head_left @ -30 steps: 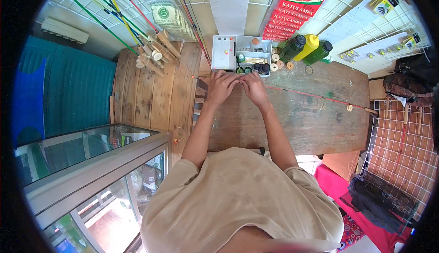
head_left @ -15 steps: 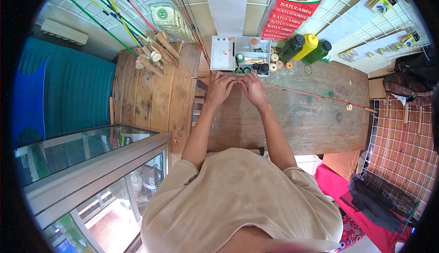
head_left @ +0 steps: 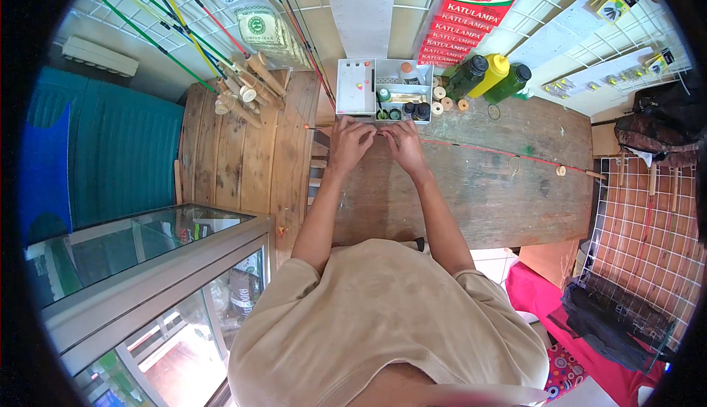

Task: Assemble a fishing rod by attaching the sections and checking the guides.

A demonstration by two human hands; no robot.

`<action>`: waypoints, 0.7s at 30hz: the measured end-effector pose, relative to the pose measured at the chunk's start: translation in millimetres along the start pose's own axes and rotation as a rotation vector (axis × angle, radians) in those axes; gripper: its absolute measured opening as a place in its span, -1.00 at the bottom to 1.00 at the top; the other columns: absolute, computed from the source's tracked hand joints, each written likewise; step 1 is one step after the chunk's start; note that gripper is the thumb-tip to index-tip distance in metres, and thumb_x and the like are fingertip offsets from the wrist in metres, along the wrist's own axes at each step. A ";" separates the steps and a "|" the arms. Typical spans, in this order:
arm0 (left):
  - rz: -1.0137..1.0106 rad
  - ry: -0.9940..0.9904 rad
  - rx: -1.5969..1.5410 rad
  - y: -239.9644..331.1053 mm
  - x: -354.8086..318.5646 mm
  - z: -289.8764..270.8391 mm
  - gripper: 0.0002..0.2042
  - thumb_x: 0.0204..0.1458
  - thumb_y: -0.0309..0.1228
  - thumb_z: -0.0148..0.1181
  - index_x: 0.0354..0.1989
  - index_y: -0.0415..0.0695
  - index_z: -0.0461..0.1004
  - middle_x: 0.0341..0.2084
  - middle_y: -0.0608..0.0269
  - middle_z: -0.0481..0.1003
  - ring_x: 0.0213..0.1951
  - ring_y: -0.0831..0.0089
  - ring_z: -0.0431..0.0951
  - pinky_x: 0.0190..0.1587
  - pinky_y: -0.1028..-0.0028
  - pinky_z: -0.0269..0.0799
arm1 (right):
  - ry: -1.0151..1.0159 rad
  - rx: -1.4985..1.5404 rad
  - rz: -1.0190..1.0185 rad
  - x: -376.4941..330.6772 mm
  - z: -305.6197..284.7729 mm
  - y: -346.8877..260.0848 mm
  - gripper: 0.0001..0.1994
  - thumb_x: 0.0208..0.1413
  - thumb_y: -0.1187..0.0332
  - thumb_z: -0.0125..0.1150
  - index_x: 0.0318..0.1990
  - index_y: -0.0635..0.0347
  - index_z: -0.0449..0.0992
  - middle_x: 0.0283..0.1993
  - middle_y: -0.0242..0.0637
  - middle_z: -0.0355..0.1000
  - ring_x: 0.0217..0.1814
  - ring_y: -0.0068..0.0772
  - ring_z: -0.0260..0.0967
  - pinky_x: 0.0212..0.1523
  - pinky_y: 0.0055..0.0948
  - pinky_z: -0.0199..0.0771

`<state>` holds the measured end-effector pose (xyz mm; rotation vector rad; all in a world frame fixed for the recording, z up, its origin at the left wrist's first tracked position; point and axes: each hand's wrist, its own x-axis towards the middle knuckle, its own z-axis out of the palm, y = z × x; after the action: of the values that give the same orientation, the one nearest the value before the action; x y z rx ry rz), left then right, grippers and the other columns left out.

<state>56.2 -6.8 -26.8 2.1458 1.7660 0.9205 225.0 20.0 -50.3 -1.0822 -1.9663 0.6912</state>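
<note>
A thin red fishing rod (head_left: 486,149) lies across the wooden table, its reel-like spool (head_left: 561,171) and wooden handle at the right and its slim tip past my hands at the left. My left hand (head_left: 349,144) pinches the rod near its tip, fingers bent and pressed together. Close beside it, my right hand (head_left: 406,146) pinches the same rod with thumb and fingertips. A small gap separates the two sets of fingertips. Any thread or small part between them is too fine to make out.
Just beyond my hands stands a white divided box (head_left: 355,87) with small jars. Behind it to the right are wooden spools (head_left: 439,93), a yellow bottle (head_left: 490,76) and dark green bottles. Wooden-handled rods (head_left: 250,87) lean at the left; a glass cabinet (head_left: 155,260) stands near left.
My fingertips have drawn slightly apart, the left hand shifting a little to the left. Both hands stay at the rod. The whole view has shifted slightly.
</note>
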 end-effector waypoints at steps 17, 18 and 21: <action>-0.047 0.026 0.078 -3.5 -7.3 6.5 -0.88 -0.11 -0.27 0.30 -0.36 0.14 0.64 -0.30 0.58 0.57 -0.10 0.39 0.33 -0.05 0.29 0.07 | 0.023 -0.181 0.053 -8.2 -2.3 3.5 -0.88 -0.12 0.38 0.30 -0.36 0.09 0.59 -0.27 -0.33 0.48 -0.09 -0.10 0.24 -0.01 -0.21 0.25; -0.046 0.030 0.072 -4.1 -7.8 6.6 -0.88 -0.12 -0.27 0.30 -0.36 0.14 0.64 -0.30 0.58 0.57 -0.11 0.39 0.33 -0.05 0.29 0.07 | 0.022 -0.179 0.053 -8.2 -1.7 3.3 -0.88 -0.12 0.38 0.30 -0.36 0.09 0.59 -0.27 -0.33 0.48 -0.09 -0.10 0.24 -0.01 -0.21 0.25; -0.050 0.038 0.072 -4.3 -8.5 6.5 -0.88 -0.12 -0.28 0.31 -0.36 0.14 0.64 -0.31 0.58 0.57 -0.12 0.39 0.34 -0.04 0.29 0.07 | 0.025 -0.150 0.087 -8.1 -1.1 4.5 -0.89 -0.13 0.40 0.29 -0.37 0.09 0.60 -0.28 -0.33 0.48 -0.09 -0.10 0.25 -0.01 -0.22 0.25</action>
<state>55.9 -12.2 -36.9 2.1297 1.8898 0.9042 230.6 15.3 -55.9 -1.2669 -1.9843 0.5804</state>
